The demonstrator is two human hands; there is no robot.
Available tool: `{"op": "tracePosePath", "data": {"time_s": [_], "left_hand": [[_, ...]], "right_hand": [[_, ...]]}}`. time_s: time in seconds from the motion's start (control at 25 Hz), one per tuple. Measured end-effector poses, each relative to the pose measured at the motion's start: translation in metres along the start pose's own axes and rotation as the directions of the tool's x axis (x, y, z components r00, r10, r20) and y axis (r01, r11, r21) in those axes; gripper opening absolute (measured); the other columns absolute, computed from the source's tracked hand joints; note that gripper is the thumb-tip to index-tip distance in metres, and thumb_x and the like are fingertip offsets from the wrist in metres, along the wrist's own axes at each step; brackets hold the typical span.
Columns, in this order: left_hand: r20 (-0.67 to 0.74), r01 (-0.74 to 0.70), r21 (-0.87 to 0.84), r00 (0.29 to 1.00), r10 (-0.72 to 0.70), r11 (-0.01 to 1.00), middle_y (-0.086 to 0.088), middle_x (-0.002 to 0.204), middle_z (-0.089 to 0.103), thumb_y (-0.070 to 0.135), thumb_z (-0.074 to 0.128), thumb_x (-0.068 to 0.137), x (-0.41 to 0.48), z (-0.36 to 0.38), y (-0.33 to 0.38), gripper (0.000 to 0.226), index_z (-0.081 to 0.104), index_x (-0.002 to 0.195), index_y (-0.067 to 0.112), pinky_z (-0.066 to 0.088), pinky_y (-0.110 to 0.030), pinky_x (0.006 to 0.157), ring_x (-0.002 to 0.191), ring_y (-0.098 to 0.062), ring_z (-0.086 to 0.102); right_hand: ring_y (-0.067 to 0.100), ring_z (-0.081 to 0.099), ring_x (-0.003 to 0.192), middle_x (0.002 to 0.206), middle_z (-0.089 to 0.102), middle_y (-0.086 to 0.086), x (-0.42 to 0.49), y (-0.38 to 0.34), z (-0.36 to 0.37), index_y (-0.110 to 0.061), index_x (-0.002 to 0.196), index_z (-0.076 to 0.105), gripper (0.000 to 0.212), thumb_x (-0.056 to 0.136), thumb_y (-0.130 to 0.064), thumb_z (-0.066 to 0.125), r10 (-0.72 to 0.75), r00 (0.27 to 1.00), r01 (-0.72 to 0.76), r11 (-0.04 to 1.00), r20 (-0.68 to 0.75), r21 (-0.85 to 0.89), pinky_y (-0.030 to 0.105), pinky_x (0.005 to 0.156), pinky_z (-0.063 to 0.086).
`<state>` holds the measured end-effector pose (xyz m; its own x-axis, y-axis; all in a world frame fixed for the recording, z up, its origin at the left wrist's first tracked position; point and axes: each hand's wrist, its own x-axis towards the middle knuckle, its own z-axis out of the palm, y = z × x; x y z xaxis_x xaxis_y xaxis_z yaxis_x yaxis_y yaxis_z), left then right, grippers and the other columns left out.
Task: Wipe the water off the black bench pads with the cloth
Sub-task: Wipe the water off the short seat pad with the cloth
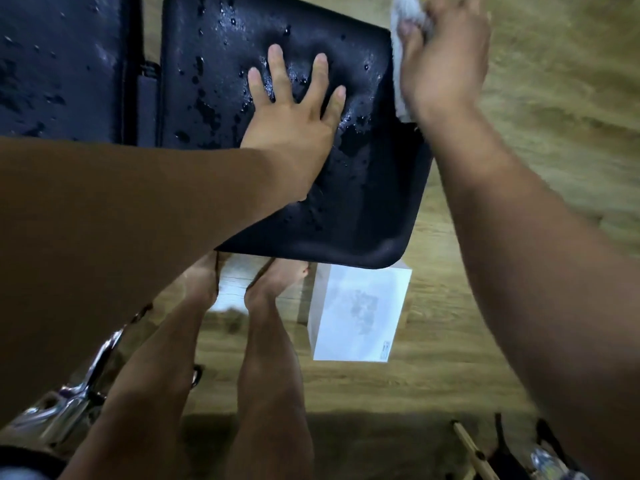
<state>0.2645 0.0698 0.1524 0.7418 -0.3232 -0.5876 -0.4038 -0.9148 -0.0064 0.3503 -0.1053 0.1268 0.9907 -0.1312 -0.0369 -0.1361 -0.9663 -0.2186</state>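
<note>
A black bench pad (363,188) fills the upper middle, dotted with water drops and small puddles. My left hand (294,109) lies flat on it with the fingers spread, holding nothing. My right hand (446,60) is at the pad's right edge, closed on a white cloth (401,74) that hangs down along that edge; the hand is motion-blurred. A second black pad (59,67), also wet, sits to the left across a narrow gap.
A white box (360,313) lies on the wooden floor (554,116) below the pad's near edge. My bare legs and feet (273,282) stand in front of the bench. Chrome metal parts (72,393) sit at lower left, and a plastic bottle (547,460) at lower right.
</note>
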Motion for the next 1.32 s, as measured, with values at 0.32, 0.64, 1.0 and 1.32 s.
{"op": "tracePosePath", "data": {"time_s": [0.32,0.64,1.0,1.32], "left_hand": [[-0.041,0.019,-0.015,0.999,-0.02,1.0,-0.021,0.157,-0.023,0.024,0.078,0.077,0.002,0.007,0.003,0.118,-0.012,0.153,0.015,0.01,-0.072,0.11,0.136,-0.065,-0.009],[0.012,0.028,-0.036,1.0,-0.028,0.999,-0.016,0.158,-0.023,0.031,0.084,0.07,0.0,-0.001,0.001,0.128,-0.012,0.154,0.02,0.009,-0.07,0.112,0.138,-0.062,-0.011],[-0.012,0.011,-0.034,1.0,-0.011,0.999,-0.018,0.158,-0.023,0.032,0.078,0.077,-0.001,-0.001,0.001,0.119,-0.012,0.154,0.017,0.009,-0.071,0.111,0.137,-0.063,-0.01],[0.007,0.046,-0.025,0.999,-0.045,0.999,-0.017,0.159,-0.022,0.031,0.085,0.07,-0.002,-0.001,0.001,0.127,-0.01,0.154,0.021,0.011,-0.07,0.112,0.139,-0.062,-0.009]], "right_hand": [[0.017,0.055,0.075,0.095,0.057,0.005,-0.251,0.006,-0.033,-0.013,0.101,0.068,0.016,0.086,-0.019,0.067,0.141,0.968,-0.183,0.962,0.207,0.201,0.034,0.068,0.051],[0.018,0.06,0.096,0.108,0.064,0.0,-0.016,-0.011,0.008,-0.022,0.11,0.066,0.032,0.086,-0.041,0.054,0.122,0.992,-0.123,0.991,0.023,0.046,0.024,0.072,0.037],[0.023,0.058,0.081,0.097,0.056,0.003,-0.235,-0.011,-0.015,-0.019,0.105,0.068,0.024,0.086,-0.028,0.055,0.184,0.961,-0.224,0.956,0.208,0.188,0.046,0.073,0.052],[0.024,0.057,0.105,0.115,0.056,0.004,-0.043,-0.021,0.006,-0.026,0.115,0.065,0.03,0.089,-0.036,0.053,0.081,0.995,-0.084,0.995,0.062,0.053,0.042,0.091,0.047]]}}
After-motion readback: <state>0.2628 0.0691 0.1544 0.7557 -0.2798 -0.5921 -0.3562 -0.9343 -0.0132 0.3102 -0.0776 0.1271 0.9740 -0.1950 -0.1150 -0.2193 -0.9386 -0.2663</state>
